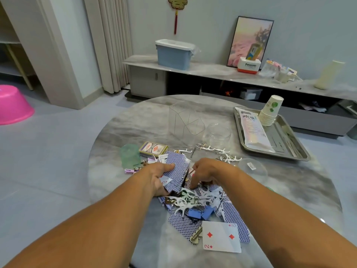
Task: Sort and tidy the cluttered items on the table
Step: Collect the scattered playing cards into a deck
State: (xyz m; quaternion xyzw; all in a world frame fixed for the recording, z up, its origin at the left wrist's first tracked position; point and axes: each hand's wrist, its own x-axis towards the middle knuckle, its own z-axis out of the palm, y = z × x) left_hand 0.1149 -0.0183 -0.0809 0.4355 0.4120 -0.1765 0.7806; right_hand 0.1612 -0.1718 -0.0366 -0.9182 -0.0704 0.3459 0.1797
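Blue-backed playing cards [176, 172] sit gathered in a stack in the left hand [156, 177], thumb curled over the top and fingers wrapped beneath, held just above the counter [135, 122]. The right hand [204, 174] reaches down beside the stack, its fingers [193, 183] bent into the clutter (whether they pinch a card cannot be told). Below both hands lies a heap of more cards, white floss picks [185, 206] and blue binder clips [201, 212], with a two of diamonds [221, 236] face up at the near edge. A card box [153, 148] rests just beyond the left hand, beside a green cup [130, 155]. Farther right, a metal tray [295, 149] carries stacked paper cups [269, 111] and a white packet [255, 129].
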